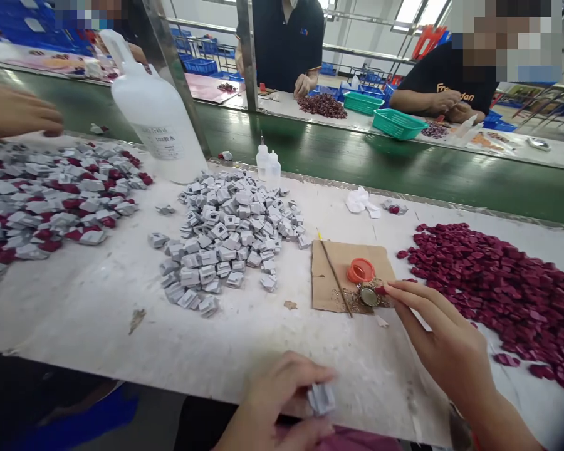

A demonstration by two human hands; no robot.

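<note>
Left hand (pixel 277 401) pinches a grey piece (pixel 322 398) at its fingertips — right hand (pixel 444 341), fingers together, presses a red piece (pixel 380 290) onto the cardboard (pixel 329 275).

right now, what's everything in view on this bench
grey clips: a heap, grey, bench middle
dark red pieces: a heap, dark red, bench right
joined pieces: a spread, grey and dark red, bench left
big bottle: one, white, behind the grey heap
small bottles: two, clear, far edge
cardboard: one, brown, holds an orange cap and a thin stick
green baskets: two, far bench
left hand: holds a grey clip
right hand: fingertips hold a dark red piece at the cardboard
</note>
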